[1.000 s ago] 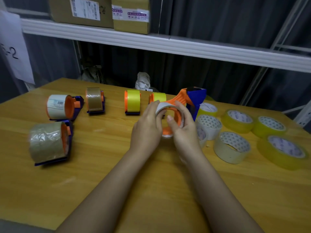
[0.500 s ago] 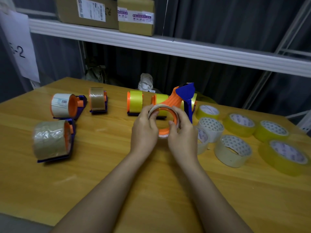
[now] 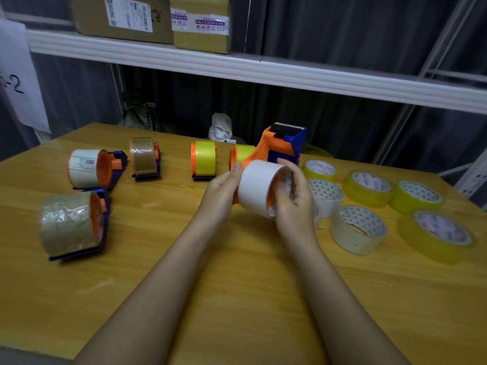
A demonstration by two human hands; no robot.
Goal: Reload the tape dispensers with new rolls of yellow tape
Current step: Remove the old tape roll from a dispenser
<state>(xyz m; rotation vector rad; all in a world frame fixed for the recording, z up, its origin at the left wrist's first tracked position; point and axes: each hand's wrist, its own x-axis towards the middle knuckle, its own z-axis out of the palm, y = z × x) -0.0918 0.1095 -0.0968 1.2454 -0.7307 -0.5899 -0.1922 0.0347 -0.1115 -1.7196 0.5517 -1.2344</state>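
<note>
Hands met at the middle of the wooden table [image 3: 237,299], both on one orange-and-blue tape dispenser [image 3: 283,146] lifted just above it. The left hand [image 3: 224,191] lay against the near end of the white roll [image 3: 259,188] on its spool, fingers mostly straight; whether they curled behind it could not be told. The right hand [image 3: 292,198] curled round the roll's open end, thumb inside the core. The roll looked light and stiff, its smooth face likely slippery, so the rim and core seemed the surest hold. Four yellow tape rolls [image 3: 369,188] lay flat to the right, near two pale ones, well apart from the loaded dispensers on the left.
</note>
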